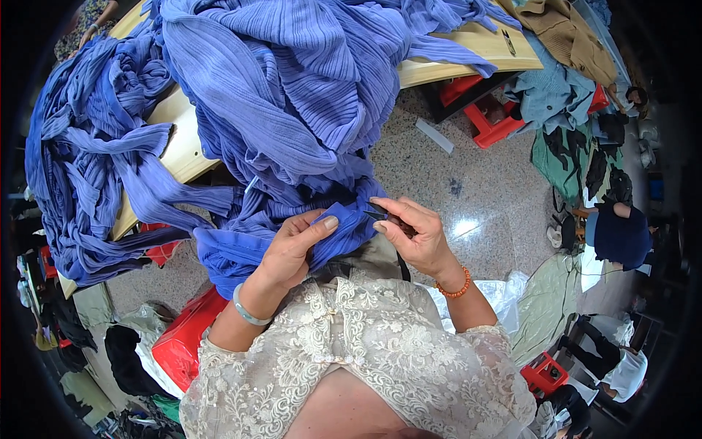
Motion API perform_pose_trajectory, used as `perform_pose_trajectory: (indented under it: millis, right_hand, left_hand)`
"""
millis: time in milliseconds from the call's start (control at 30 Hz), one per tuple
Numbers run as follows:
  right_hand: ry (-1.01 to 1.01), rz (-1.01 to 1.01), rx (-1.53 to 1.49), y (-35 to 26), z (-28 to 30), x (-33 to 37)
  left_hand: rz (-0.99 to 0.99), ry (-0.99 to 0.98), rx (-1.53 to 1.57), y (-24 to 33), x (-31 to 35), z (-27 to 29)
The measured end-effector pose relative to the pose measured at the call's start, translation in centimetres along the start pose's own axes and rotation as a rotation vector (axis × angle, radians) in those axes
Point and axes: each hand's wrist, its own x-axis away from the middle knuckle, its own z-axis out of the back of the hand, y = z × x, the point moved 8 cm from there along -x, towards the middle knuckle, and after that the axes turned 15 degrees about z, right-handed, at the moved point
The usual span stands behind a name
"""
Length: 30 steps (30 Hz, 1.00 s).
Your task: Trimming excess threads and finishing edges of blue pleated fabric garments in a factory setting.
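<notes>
Blue ribbed knit garments (pixel 256 95) are heaped on the table and hang down over its near edge toward my lap. My left hand (pixel 289 249) is closed on a fold of the blue garment (pixel 234 252), its thumb on top of the cloth. Just to the right, my right hand (pixel 415 233) is closed around small dark thread snips (pixel 376 211). The blades of the snips lie against the garment, close to my left fingertips. Whether a thread is between the blades is too small to tell.
The pale wooden table (pixel 179 157) curves around the heap. A small dark tool (pixel 509 42) lies at its far right, near brown clothing (pixel 567 36) and light blue clothing (pixel 552 91). Red plastic stools (pixel 491 126) stand on the speckled floor (pixel 446 190). Other people (pixel 618 234) sit at the right.
</notes>
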Motion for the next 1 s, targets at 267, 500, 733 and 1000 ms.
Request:
perform_pose_trajectory:
  millis: [267,500,733,1000]
  right_hand:
    - [-0.008,0.013,0.099,-0.8,-0.5,0.2]
    - [0.024,0.046,0.201,-1.3,-0.6,0.5]
    - [0.039,0.069,0.19,-1.9,-0.7,0.3]
    - [0.027,0.111,0.208,-2.5,-0.6,0.2]
  left_hand:
    - [-0.015,-0.003,0.018,-0.5,-0.4,0.0]
    - [-0.017,-0.014,0.043,-0.5,-0.2,-0.4]
    - [-0.019,-0.018,0.056,-0.4,-0.2,-0.9]
    - [-0.016,0.035,0.065,-0.5,-0.2,-0.6]
